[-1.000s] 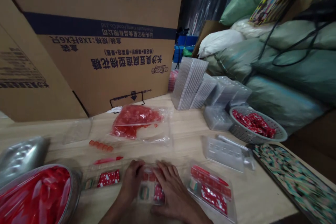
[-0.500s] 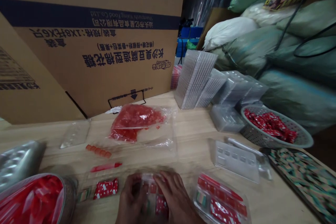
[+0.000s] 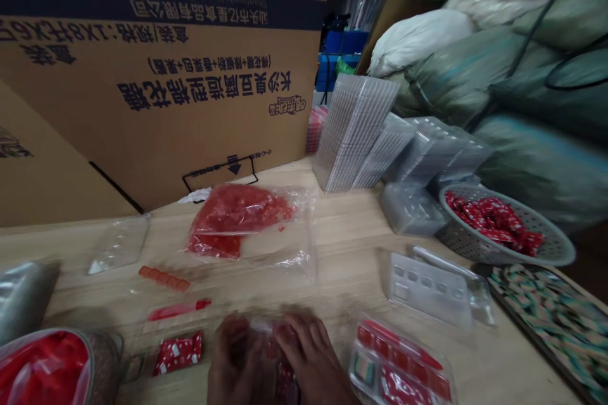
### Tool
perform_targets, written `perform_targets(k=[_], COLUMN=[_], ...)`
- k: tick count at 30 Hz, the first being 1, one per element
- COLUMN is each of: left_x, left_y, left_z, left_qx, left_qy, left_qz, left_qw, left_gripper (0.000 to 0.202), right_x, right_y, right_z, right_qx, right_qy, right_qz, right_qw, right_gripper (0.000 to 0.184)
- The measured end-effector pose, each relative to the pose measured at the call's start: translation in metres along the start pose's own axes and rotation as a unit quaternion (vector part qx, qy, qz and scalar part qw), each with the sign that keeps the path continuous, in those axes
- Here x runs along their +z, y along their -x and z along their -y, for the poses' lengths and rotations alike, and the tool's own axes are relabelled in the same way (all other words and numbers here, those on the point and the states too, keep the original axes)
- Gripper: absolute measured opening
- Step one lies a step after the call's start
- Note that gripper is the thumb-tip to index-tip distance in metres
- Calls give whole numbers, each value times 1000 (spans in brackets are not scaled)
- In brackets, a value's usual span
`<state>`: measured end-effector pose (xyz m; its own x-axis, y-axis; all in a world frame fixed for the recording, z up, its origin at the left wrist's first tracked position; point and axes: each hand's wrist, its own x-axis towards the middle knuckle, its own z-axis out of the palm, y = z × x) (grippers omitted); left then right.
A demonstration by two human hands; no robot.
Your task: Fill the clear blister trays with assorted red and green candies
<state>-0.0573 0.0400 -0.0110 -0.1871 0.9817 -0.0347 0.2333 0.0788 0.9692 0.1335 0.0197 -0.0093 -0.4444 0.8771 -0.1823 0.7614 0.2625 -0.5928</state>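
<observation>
My left hand (image 3: 232, 361) and my right hand (image 3: 311, 354) are closed on the two sides of a clear plastic candy tray (image 3: 270, 348). Through the blur I make out red pieces and a red dotted packet inside it; my fingers hide much of the rest. Just right of my hands, a filled tray (image 3: 403, 367) carries a red stick, red gummy blocks, a striped piece and a dotted packet. To the left lie a loose red dotted packet (image 3: 178, 353), a red pen-shaped stick (image 3: 178, 309) and a strip of orange-red gummy blocks (image 3: 164, 278).
A bag of red pieces (image 3: 237, 218) lies ahead, before a large carton (image 3: 213, 126). Stacked clear trays (image 3: 356, 133), a basket (image 3: 560, 253) of dotted packets and a tray of striped candy (image 3: 551, 323) stand right. A tub (image 3: 104, 361) of red sticks stands left.
The view has shifted slightly, so things at the left sit further left. Both hands still hold the candy tray in nearly the same place.
</observation>
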Motion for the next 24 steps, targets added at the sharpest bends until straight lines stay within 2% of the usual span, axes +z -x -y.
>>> perform_targets(k=[3, 7, 13, 15, 18, 20, 24], left_x=[-5, -8, -6, -6, -6, -8, -12], left_y=[-2, -7, -26, -35, -41, -40, -37], left_z=[1, -13, -33, -33, -27, -23, -31], left_qx=[9, 51, 6, 0, -6, 2, -1], left_qy=[-8, -43, -51, -56, -62, -59, -64], left_qz=[2, 18, 73, 82, 93, 101, 143], left_qw=[1000, 998, 996, 995, 994, 993, 988], left_gripper=[30, 22, 14, 11, 18, 21, 22], right_x=[1, 5, -5, -9, -8, -3, -6], right_y=[0, 1, 0, 0, -2, -4, -9], right_z=[0, -3, 5, 8, 8, 6, 10], right_qx=[1, -5, 2, 11, 13, 2, -54], right_qy=[-6, -9, -17, -17, -9, 8, 87], right_qz=[8, 2, 9, 14, 15, 4, -92], right_qw=[1000, 1000, 1000, 1000, 1000, 1000, 990], right_gripper=[81, 91, 102, 102, 103, 98, 59])
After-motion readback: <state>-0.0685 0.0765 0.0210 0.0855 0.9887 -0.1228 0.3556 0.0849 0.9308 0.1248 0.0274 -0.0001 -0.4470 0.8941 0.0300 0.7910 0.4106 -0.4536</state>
